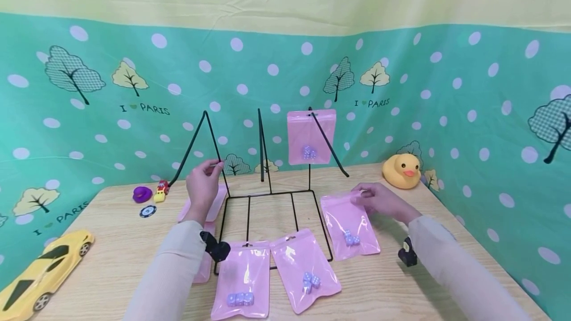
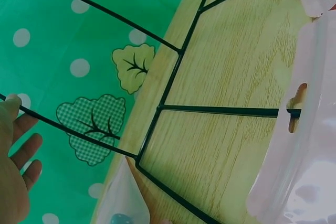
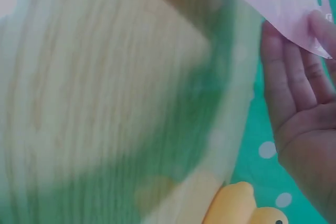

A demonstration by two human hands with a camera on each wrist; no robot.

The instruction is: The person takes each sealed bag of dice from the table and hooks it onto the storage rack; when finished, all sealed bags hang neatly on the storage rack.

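Observation:
A black wire display rack with three slanting prongs stands mid-table. My left hand pinches its left upright wire, thumb and forefinger meeting on it in the left wrist view. With my right hand I grip the top right corner of a pink zip bag holding light purple dice. Another pink bag with dice hangs on the rack's right prong. Two more, a straight one and a tilted one, lie at the front over the rack's base. My left arm partly hides pink bags beneath it.
A yellow toy car sits at the left edge. Behind it are a purple toy hat, a small red and yellow toy and a poker chip. A rubber duck stands back right. Patterned cloth encloses the table.

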